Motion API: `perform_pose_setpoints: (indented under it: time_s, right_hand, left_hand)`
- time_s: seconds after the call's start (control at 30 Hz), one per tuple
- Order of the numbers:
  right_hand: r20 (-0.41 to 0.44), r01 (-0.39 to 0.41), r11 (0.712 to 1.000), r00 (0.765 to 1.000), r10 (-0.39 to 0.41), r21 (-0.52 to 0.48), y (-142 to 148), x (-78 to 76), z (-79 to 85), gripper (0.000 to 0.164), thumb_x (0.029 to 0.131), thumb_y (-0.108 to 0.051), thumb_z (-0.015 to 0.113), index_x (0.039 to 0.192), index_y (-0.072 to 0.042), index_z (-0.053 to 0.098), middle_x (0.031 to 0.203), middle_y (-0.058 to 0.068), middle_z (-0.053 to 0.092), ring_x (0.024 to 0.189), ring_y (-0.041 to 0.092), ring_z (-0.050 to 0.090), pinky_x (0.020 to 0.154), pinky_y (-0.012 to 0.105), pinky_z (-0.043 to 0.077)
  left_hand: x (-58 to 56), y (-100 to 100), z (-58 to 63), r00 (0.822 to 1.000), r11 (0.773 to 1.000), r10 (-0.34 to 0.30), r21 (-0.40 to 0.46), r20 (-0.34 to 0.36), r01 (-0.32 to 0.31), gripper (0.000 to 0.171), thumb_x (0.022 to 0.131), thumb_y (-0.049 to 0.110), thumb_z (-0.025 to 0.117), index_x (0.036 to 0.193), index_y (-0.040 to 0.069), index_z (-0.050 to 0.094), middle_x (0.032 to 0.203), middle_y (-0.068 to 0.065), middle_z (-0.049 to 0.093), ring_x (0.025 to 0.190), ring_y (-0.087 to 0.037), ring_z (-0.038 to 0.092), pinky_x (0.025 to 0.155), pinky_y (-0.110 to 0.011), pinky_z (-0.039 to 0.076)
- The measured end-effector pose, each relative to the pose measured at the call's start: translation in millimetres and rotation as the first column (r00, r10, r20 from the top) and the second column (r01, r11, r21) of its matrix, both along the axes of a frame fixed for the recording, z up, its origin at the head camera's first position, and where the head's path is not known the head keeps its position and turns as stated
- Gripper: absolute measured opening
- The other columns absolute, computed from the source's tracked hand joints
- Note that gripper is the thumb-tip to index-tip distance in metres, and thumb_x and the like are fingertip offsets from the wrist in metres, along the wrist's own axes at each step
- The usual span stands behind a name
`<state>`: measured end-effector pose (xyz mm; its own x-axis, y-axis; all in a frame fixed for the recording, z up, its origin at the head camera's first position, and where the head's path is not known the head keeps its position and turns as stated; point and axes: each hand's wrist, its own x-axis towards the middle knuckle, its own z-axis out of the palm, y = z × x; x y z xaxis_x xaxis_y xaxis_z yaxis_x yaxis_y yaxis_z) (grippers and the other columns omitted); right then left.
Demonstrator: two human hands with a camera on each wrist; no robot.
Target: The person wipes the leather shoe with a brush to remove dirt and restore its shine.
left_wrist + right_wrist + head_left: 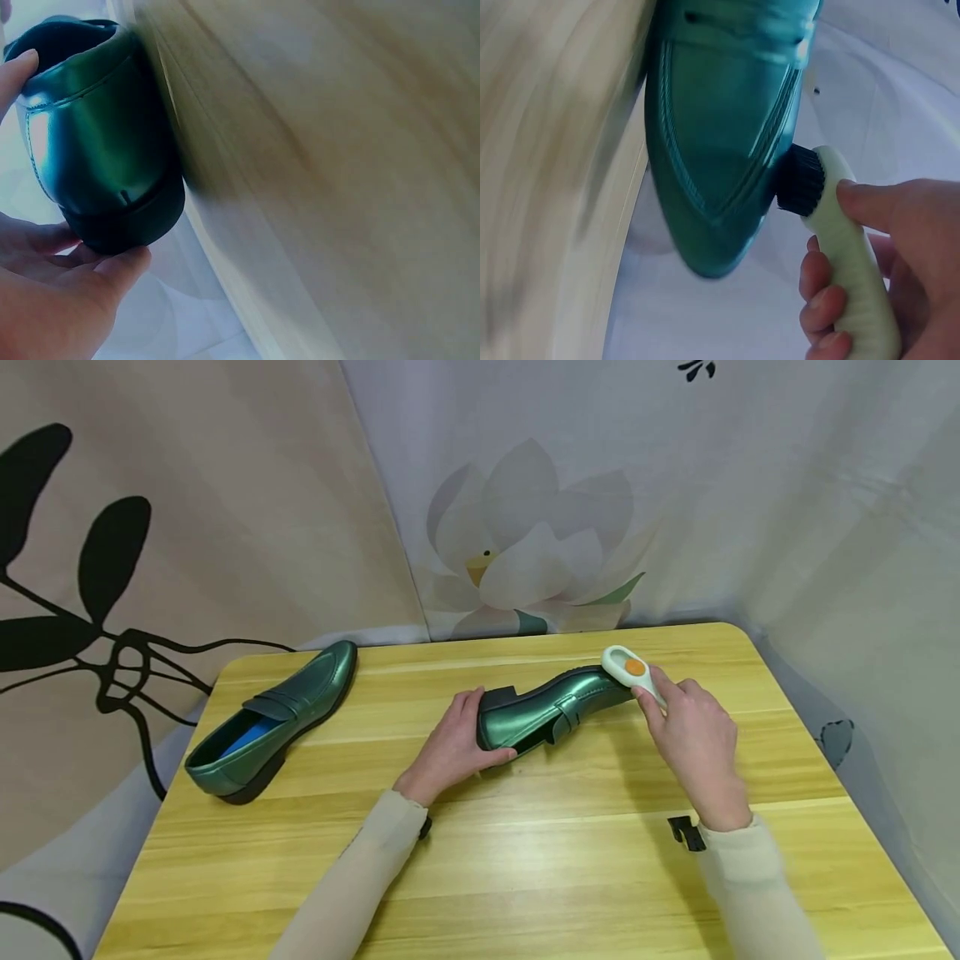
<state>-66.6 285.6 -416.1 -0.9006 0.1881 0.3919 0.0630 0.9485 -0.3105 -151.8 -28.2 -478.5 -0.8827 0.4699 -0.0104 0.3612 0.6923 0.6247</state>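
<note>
A shiny green loafer (536,710) lies tipped on its side at the middle of the table, its heel toward my left hand (453,743). That hand grips the heel end, with the thumb at the shoe's opening and the other fingers around the black heel. My right hand (693,739) holds a pale brush (628,667) with an orange oval on its back. In the right wrist view the dark bristles (801,180) touch the side of the toe. A matching green loafer (281,714) stands upright at the table's left, blue showing inside it.
The wooden table (510,860) has rounded corners, and its far edge meets a hanging curtain (600,485) with flower and leaf prints. Dark clips (686,833) sit by the sleeve cuffs.
</note>
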Motion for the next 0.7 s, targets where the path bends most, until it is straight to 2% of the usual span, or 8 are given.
perform_pose_setpoints:
  time_s: [0.17, 0.37, 0.5, 0.7]
  right_hand:
    - [-0.038, -0.053, 0.998, 0.998, 0.054, 0.033, -20, -6.2, -3.6, 0.044, 0.100, -0.037, 0.070, 0.135, -0.011, 0.070, 0.082, 0.017, 0.061, 0.060, 0.032, 0.053, 0.041, 0.047, 0.041]
    - [-0.054, -0.153, 0.984, 0.986, 0.158, 0.086, -42, -10.9, -9.0, 0.047, 0.098, -0.039, 0.071, 0.137, -0.012, 0.069, 0.087, 0.015, 0.064, 0.064, 0.030, 0.057, 0.045, 0.044, 0.046]
    - [-0.052, -0.135, 0.987, 0.989, 0.140, 0.090, -39, -10.6, -9.5, 0.047, 0.097, -0.040, 0.072, 0.136, -0.013, 0.070, 0.088, 0.014, 0.065, 0.065, 0.030, 0.057, 0.046, 0.043, 0.045]
    - [-0.038, -0.067, 0.996, 0.997, 0.069, 0.053, -12, -5.5, -6.8, 0.045, 0.098, -0.037, 0.073, 0.134, -0.011, 0.070, 0.085, 0.017, 0.064, 0.064, 0.033, 0.056, 0.044, 0.045, 0.042]
  left_hand:
    - [0.3, 1, 0.2, 1.000, 1.000, 0.002, -0.002, 0.003, -0.002, 0.112, 0.079, 0.051, 0.088, 0.161, 0.004, 0.029, 0.156, -0.018, 0.037, 0.136, -0.034, 0.047, 0.112, -0.048, 0.043]
    - [-0.1, 1, -1.2, 1.000, 1.000, 0.007, 0.006, 0.002, -0.007, 0.113, 0.078, 0.050, 0.089, 0.161, 0.003, 0.029, 0.155, -0.018, 0.038, 0.133, -0.033, 0.049, 0.110, -0.048, 0.044]
    - [-0.2, 1, -2.1, 1.000, 1.000, 0.000, 0.009, 0.004, 0.000, 0.112, 0.079, 0.051, 0.088, 0.161, 0.003, 0.029, 0.155, -0.018, 0.038, 0.133, -0.033, 0.049, 0.110, -0.048, 0.044]
    - [-0.3, 0, -0.9, 1.000, 1.000, 0.004, 0.007, -0.001, -0.004, 0.113, 0.078, 0.052, 0.088, 0.161, 0.003, 0.030, 0.155, -0.018, 0.038, 0.134, -0.034, 0.049, 0.111, -0.049, 0.044]
